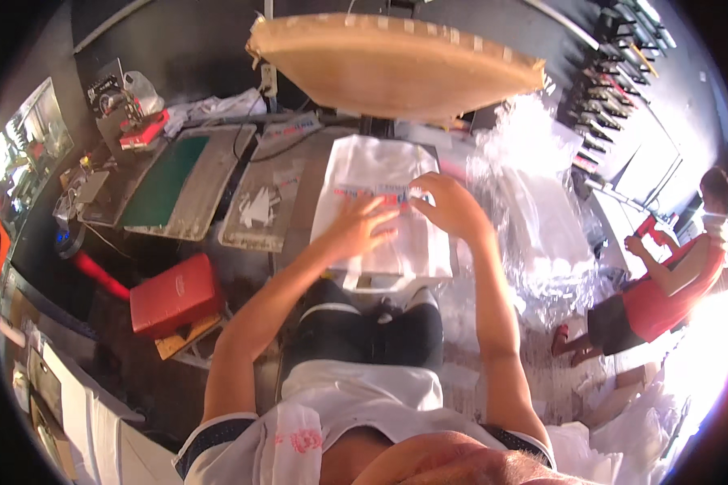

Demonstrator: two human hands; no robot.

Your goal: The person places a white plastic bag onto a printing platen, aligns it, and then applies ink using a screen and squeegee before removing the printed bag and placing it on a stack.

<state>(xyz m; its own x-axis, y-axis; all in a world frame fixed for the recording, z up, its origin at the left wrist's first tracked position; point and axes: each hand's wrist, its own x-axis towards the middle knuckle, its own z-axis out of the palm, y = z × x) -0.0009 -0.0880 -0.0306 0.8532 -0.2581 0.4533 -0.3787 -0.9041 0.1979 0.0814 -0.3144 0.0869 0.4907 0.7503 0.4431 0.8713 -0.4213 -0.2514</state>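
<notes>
A white fabric bag (356, 166) with pale handles lies flat in front of me on a dark-edged board, its handles hanging over the near edge. Red and blue print (372, 194) shows across its middle, and I cannot make out whether a clear film covers it. My left hand (360, 230) rests over the left part of the print, fingers spread. At the print's right end is my right hand (449, 206), bent at the wrist, its thumb and forefinger apart. Nothing shows between its fingers.
A large tan panel (396, 65) overhangs the bag's far side. Clear plastic wrap (534, 226) covers a white stack at the right. Left are a green sheet (166, 182), white scraps (259, 206) and a red box (175, 295). A person in red (679, 279) stands far right.
</notes>
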